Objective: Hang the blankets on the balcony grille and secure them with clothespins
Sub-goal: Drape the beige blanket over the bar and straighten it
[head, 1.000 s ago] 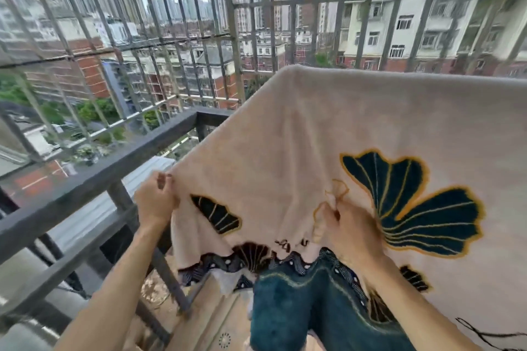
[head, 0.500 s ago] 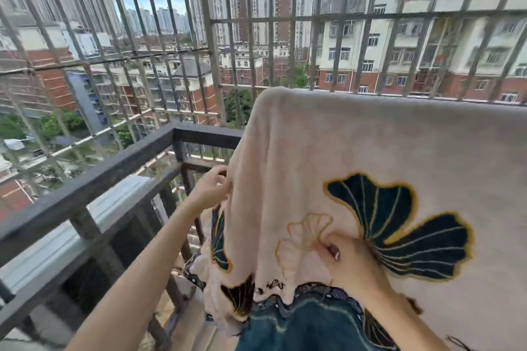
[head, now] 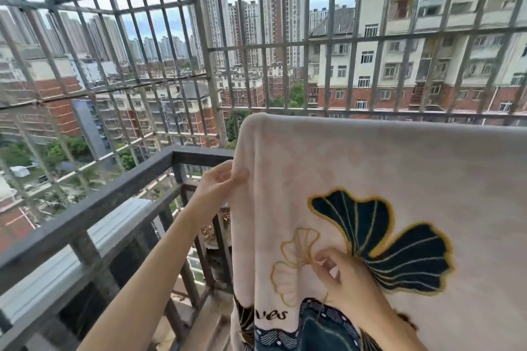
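A cream blanket [head: 399,168] with dark teal, gold-edged ginkgo leaves hangs draped over a horizontal bar of the balcony grille [head: 370,114], filling the right half of the view. My left hand [head: 221,182] pinches the blanket's left edge just below the top fold. My right hand [head: 342,279] pinches the cloth lower down, beside a gold outlined leaf. No clothespins are visible.
A dark metal railing [head: 108,202] runs from the lower left to the corner post, with vertical grille bars [head: 211,65] above it. A pale ledge [head: 71,259] lies outside the railing. Apartment blocks fill the background far below.
My left hand has climbed up the blanket's left edge toward the top fold. My right hand keeps its pinch by the gold leaf. The camera has tilted up.
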Demonstrator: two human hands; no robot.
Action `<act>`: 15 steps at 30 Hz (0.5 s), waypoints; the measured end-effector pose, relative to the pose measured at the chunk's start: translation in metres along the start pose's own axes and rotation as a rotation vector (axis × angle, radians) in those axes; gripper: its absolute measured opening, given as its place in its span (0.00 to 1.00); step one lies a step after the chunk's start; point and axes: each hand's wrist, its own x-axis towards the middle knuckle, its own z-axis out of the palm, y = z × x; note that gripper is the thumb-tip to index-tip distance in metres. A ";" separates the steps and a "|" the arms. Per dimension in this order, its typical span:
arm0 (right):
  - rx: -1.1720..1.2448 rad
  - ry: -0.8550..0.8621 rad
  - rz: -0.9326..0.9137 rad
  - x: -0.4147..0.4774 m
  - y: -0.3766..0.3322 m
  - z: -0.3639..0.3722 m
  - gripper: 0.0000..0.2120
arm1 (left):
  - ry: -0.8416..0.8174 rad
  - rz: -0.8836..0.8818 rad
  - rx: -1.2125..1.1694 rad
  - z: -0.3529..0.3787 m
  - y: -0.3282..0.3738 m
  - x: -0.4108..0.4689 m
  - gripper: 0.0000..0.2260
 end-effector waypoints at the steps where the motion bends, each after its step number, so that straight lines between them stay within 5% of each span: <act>1: 0.005 -0.001 -0.004 0.000 -0.001 0.000 0.12 | 0.070 0.034 0.025 -0.001 -0.001 0.003 0.25; 6: 0.019 -0.009 0.004 0.004 -0.005 -0.003 0.10 | 0.433 0.158 0.142 -0.014 0.024 0.031 0.09; 10: 0.029 0.030 -0.003 0.008 -0.003 -0.013 0.06 | 0.649 0.187 0.126 -0.026 0.037 0.053 0.11; 12: 0.032 0.033 -0.007 0.009 -0.001 -0.015 0.07 | 0.610 0.138 0.254 -0.019 0.024 0.058 0.12; 15: 0.022 0.028 -0.019 0.008 0.002 -0.016 0.10 | 0.253 -0.150 0.345 0.009 0.004 0.046 0.10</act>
